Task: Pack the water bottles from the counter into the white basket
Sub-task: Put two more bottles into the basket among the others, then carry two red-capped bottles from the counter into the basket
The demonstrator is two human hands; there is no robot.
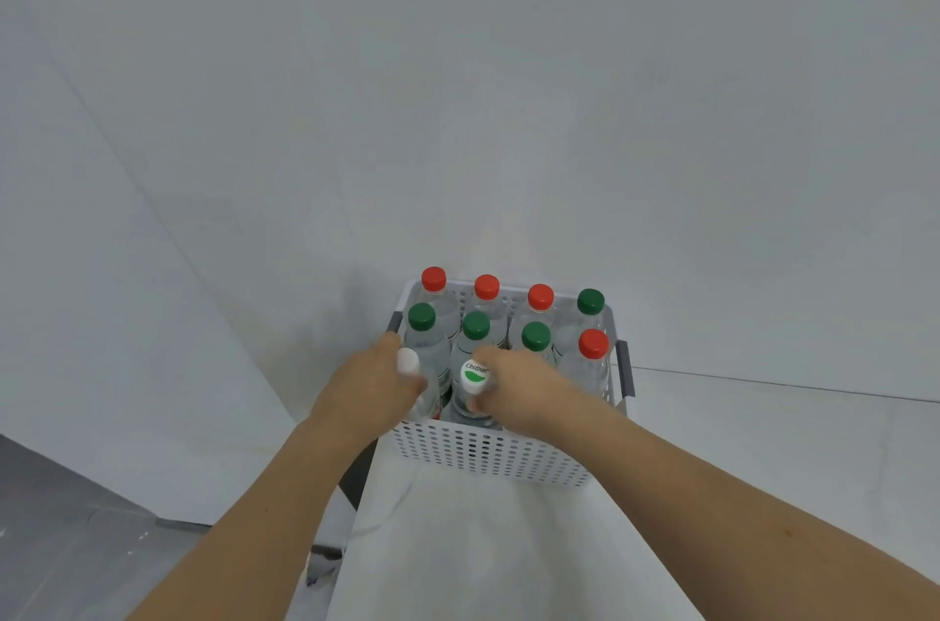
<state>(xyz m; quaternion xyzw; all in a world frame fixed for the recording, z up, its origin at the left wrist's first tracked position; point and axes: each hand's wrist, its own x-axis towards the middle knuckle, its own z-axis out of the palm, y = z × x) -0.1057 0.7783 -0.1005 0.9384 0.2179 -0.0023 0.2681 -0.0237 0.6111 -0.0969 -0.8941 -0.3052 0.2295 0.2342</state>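
Observation:
A white perforated basket [488, 455] stands on the white counter [508, 549] against the wall. Several clear water bottles stand upright in it, with red caps [434, 278] and green caps [422, 317] in the two far rows. In the near row, my left hand [366, 391] grips a white-capped bottle [408, 361] at the basket's left side. My right hand [519, 386] holds the neck of a second white-capped bottle [474, 376] beside it. Both bottles' lower parts are inside the basket, partly hidden by my hands.
The basket has dark grey handles [625, 366] at its sides. White walls meet in a corner behind and to the left. The counter's left edge [356, 508] drops to a grey floor [76, 534]. The near right part of the basket holds no visible bottle.

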